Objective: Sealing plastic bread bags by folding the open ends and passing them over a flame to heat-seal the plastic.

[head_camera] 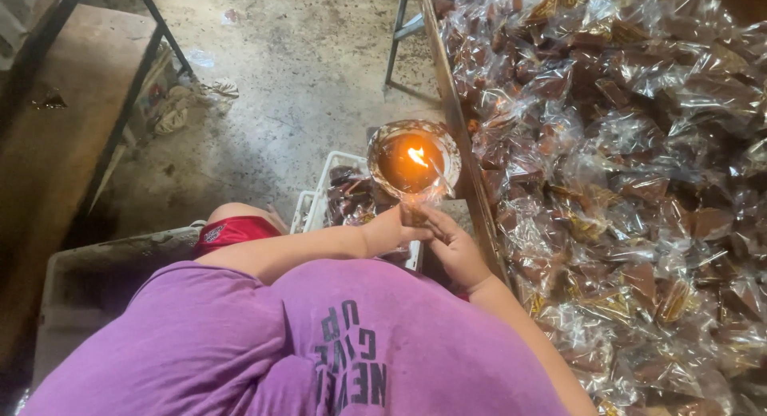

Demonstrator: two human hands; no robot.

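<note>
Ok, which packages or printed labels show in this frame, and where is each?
Clear wrapped packets: heaped on the table at right, brown contents.
Small packet: pinched between left hand and right hand, below the flame.
White crate: beside the knee, more packets inside.

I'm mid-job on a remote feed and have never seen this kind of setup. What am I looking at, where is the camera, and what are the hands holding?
There is no machine here: these are a person's two bare hands. The single picture comes from a camera worn on the person's head, looking down past a purple shirt. The left hand and right hand meet just below a small lamp with a flame, set in a round foil-lined dish. Together they pinch a small clear-wrapped packet and hold its upper edge close to the flame. To the right, a wooden-edged table is heaped with many clear packets of brown pieces. Below the lamp sits a white crate with more packets. The floor is bare concrete.
</note>
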